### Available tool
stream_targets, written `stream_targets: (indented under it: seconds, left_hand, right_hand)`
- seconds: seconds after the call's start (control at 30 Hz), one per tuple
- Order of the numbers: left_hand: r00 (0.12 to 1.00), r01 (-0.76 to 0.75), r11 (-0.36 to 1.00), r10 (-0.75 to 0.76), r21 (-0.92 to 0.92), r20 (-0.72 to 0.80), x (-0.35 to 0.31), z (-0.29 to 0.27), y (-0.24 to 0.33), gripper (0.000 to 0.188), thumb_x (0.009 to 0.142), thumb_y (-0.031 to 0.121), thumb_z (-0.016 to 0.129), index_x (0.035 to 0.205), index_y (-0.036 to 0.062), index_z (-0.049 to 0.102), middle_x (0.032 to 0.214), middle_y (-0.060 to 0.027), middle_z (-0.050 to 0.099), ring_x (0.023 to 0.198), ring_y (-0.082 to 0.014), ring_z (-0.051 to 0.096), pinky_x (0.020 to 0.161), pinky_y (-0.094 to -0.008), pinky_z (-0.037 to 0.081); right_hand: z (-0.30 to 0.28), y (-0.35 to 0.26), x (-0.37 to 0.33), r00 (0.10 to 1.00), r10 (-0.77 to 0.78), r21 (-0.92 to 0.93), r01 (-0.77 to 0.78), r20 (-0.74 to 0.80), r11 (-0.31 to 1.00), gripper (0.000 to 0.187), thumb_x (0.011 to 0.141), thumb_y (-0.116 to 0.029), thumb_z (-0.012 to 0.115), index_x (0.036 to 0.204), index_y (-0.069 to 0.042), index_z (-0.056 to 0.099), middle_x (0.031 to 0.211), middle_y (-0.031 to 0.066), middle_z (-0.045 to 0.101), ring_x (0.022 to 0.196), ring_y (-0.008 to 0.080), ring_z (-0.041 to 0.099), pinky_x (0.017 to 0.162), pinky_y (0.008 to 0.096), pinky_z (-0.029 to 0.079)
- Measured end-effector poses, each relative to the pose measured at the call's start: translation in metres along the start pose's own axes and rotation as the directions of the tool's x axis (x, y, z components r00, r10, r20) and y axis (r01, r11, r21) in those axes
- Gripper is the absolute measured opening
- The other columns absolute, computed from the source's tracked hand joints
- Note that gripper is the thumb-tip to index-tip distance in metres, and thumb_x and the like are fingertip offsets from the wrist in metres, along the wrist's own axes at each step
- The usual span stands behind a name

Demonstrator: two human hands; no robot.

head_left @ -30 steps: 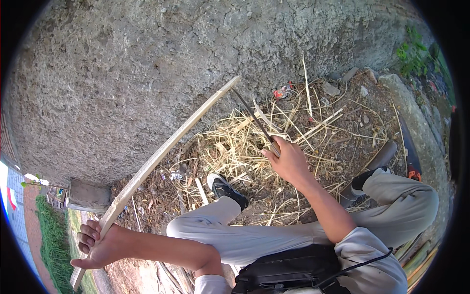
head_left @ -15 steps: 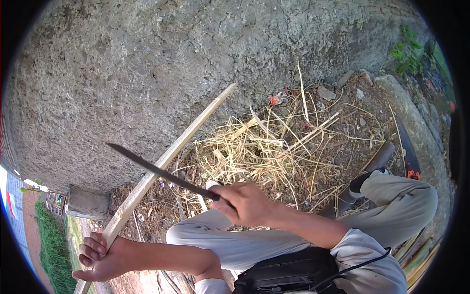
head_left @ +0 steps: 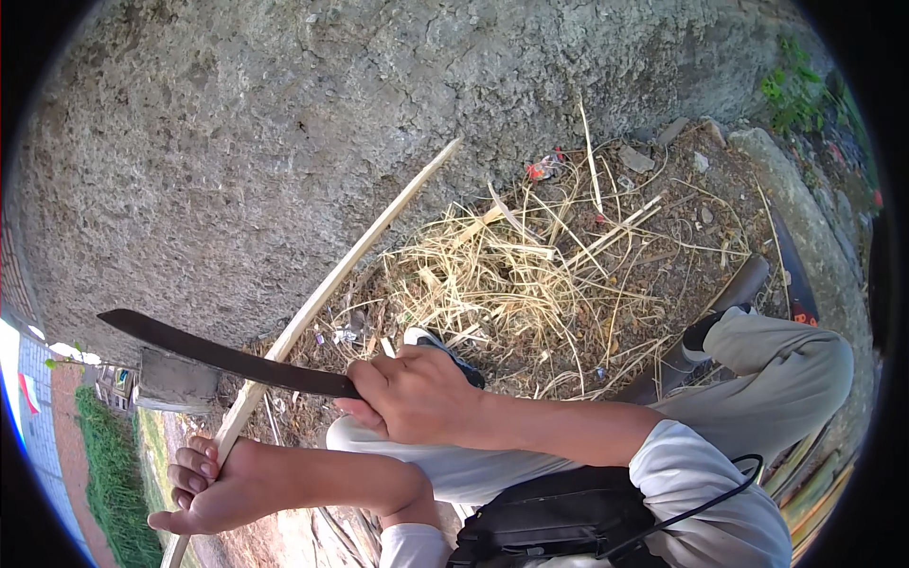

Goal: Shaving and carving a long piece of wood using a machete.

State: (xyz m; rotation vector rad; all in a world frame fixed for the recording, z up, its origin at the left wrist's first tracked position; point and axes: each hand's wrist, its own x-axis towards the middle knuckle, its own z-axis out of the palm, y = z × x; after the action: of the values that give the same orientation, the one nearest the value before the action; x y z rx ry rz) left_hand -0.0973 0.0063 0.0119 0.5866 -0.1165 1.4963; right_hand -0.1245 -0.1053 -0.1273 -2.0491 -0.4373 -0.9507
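My left hand (head_left: 216,488) is closed round the lower part of a long pale wooden strip (head_left: 350,257), which slants up to the right to a narrow tip in front of the wall. In my right hand (head_left: 417,396) is the handle of a machete (head_left: 222,358), its dark, slightly curved blade pointing left. The blade crosses the strip a little above my left hand. Whether its edge bites into the wood cannot be made out. Most of the handle is hidden by my fingers.
Thin pale shavings (head_left: 502,284) lie heaped on the dirt before a rough grey wall (head_left: 256,170). My shoe (head_left: 445,355) is beside the heap. A dark round pole (head_left: 743,284) lies under my other leg, near a stone kerb (head_left: 800,204). A black bag (head_left: 554,516) rests at my waist.
My right hand and the machete have moved left and slightly down, with the blade crossing lower on the strip. More of the blade's broad side shows. The left hand keeps its grip.
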Motion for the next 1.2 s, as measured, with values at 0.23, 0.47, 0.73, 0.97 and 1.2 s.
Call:
stream_targets:
  seconds: [0.23, 0.47, 0.73, 0.97, 1.2]
  left_hand:
    - [0.999, -0.019, 0.997, 0.021, -0.069, 0.027, -0.013, -0.001, 0.008, 0.052, 0.093, 0.058, 0.038, 0.075, 0.0104, 0.031, 0.055, -0.0002, 0.026, 0.044, -0.0113, 0.024, 0.044, -0.0255, 0.022]
    - [0.993, -0.058, 0.996, 0.065, -0.071, 0.094, -0.008, -0.003, 0.010, 0.061, 0.089, 0.069, 0.035, 0.075, 0.0095, 0.032, 0.056, -0.0002, 0.027, 0.046, -0.0116, 0.025, 0.045, -0.0254, 0.022]
    - [0.974, -0.071, 0.984, 0.103, -0.161, 0.200, -0.003, -0.007, 0.007, 0.064, 0.086, 0.072, 0.036, 0.068, 0.0108, 0.036, 0.054, -0.0004, 0.030, 0.044, -0.0124, 0.028, 0.044, -0.0267, 0.024]
    - [0.974, -0.013, 0.984, 0.052, -0.177, 0.220, -0.002, -0.006, 0.001, 0.063, 0.085, 0.071, 0.037, 0.063, 0.0124, 0.032, 0.051, 0.0003, 0.025, 0.042, -0.0115, 0.024, 0.042, -0.0273, 0.020]
    - [0.975, -0.056, 0.984, 0.090, -0.168, 0.203, 0.018, -0.017, -0.016, 0.063, 0.089, 0.068, 0.037, 0.069, 0.0083, 0.036, 0.054, -0.0007, 0.028, 0.045, -0.0130, 0.027, 0.046, -0.0287, 0.025]
  right_hand:
    - [-0.016, -0.030, 0.000, 0.998, 0.024, 0.040, -0.021, -0.058, 0.999, 0.030, 0.089, -0.032, 0.059, 0.084, -0.003, 0.057, 0.054, 0.0081, 0.057, 0.040, 0.0229, 0.054, 0.045, 0.0305, 0.046]
    - [-0.004, 0.008, 0.016, 0.976, 0.210, -0.092, -0.215, -0.065, 0.972, 0.031, 0.093, -0.031, 0.053, 0.081, -0.003, 0.055, 0.047, 0.0068, 0.050, 0.033, 0.0245, 0.049, 0.038, 0.0348, 0.043]
    - [-0.022, -0.005, -0.002, 0.996, 0.091, 0.162, -0.091, 0.009, 0.983, 0.029, 0.092, -0.030, 0.054, 0.078, -0.004, 0.052, 0.048, 0.0094, 0.052, 0.035, 0.0277, 0.051, 0.036, 0.0395, 0.040]
    - [-0.014, 0.121, -0.007, 0.868, 0.491, -0.097, -0.496, -0.073, 0.863, 0.040, 0.099, -0.028, 0.040, 0.076, 0.001, 0.055, 0.041, 0.0070, 0.049, 0.034, 0.0276, 0.053, 0.031, 0.0372, 0.040]
    - [-0.031, 0.059, -0.006, 0.902, 0.425, 0.111, -0.431, 0.077, 0.896, 0.035, 0.096, -0.029, 0.046, 0.078, -0.002, 0.057, 0.041, 0.0107, 0.048, 0.036, 0.0307, 0.053, 0.039, 0.0427, 0.044]
